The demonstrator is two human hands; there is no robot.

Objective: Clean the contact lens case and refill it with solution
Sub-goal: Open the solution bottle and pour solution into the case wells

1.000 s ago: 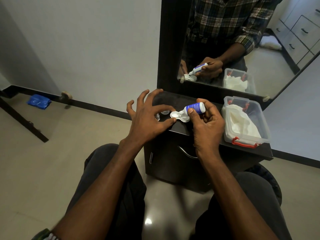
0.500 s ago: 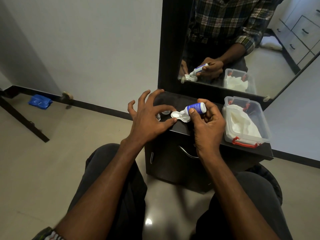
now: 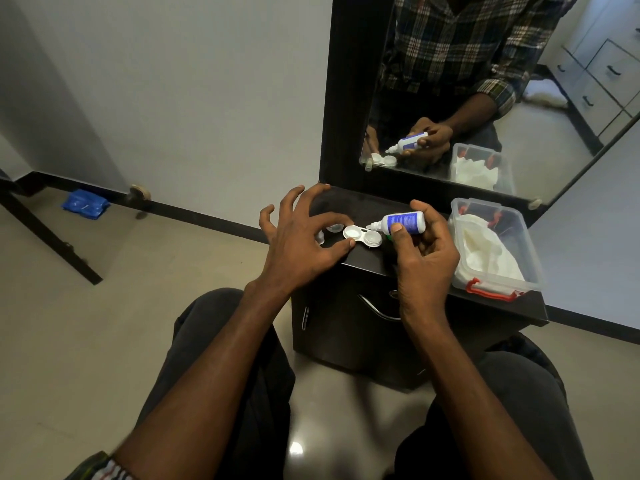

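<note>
While right hand [image 3: 424,261] grips small white solution bottle with blue label [image 3: 403,222] tipped sideways, nozzle sits over right well of white twin-well plastic lens case [image 3: 362,236], centre frame, on dark desk [image 3: 367,261]. Left hand [image 3: 298,244] open, fingers splayed, thumb tip pinning case's left edge. Loose caps [image 3: 334,227] just behind. Risks: hard squeeze overfills well, solution spills onto desk; thumb slip lets light case skid.
</note>
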